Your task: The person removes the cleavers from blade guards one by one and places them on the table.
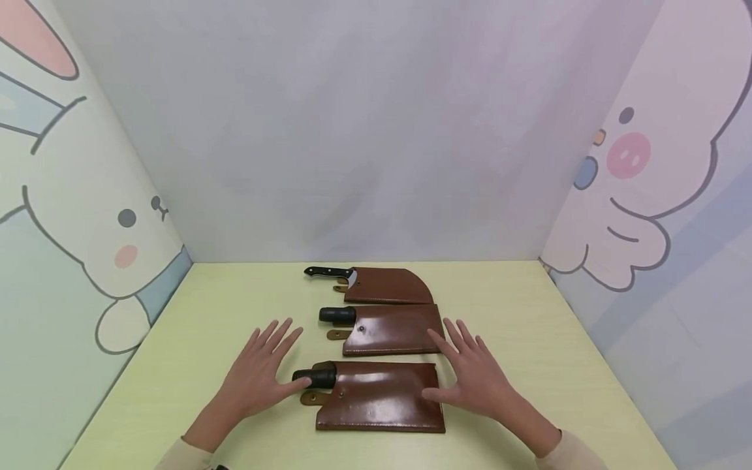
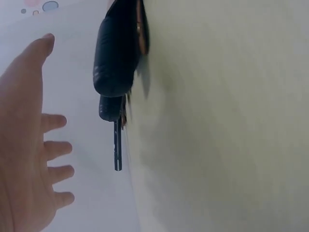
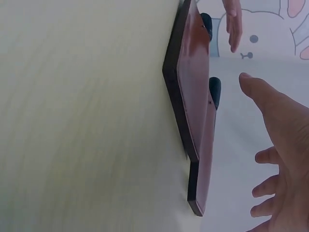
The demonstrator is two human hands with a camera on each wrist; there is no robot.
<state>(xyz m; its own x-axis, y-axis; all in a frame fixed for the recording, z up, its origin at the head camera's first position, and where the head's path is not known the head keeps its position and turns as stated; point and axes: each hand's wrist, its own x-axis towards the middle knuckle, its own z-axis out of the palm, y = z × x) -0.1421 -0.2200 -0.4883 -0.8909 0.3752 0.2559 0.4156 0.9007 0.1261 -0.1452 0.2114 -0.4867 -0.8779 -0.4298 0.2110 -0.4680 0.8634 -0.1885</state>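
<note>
Three cleavers in brown leather sheaths lie in a row on the table, black handles pointing left. The front sheath [image 1: 382, 401] and the middle sheath [image 1: 393, 333] are squared off; the back sheath [image 1: 388, 285] has a rounded corner and shows a sliver of blade by its riveted handle [image 1: 329, 271]. My left hand [image 1: 258, 375] is spread with nothing in it, its thumb overlapping the front handle [image 1: 320, 377] in the head view; the left wrist view shows it apart from that handle [image 2: 116, 58]. My right hand [image 1: 476, 378], also spread and holding nothing, hovers by the sheaths' right ends.
The pale yellow table [image 1: 529, 326] meets a plain whitish back wall [image 1: 352, 130]. Side panels with a cartoon rabbit [image 1: 88, 196] and a cartoon pig [image 1: 664, 156] stand at left and right. Snap straps [image 1: 314, 398] stick out beside the handles.
</note>
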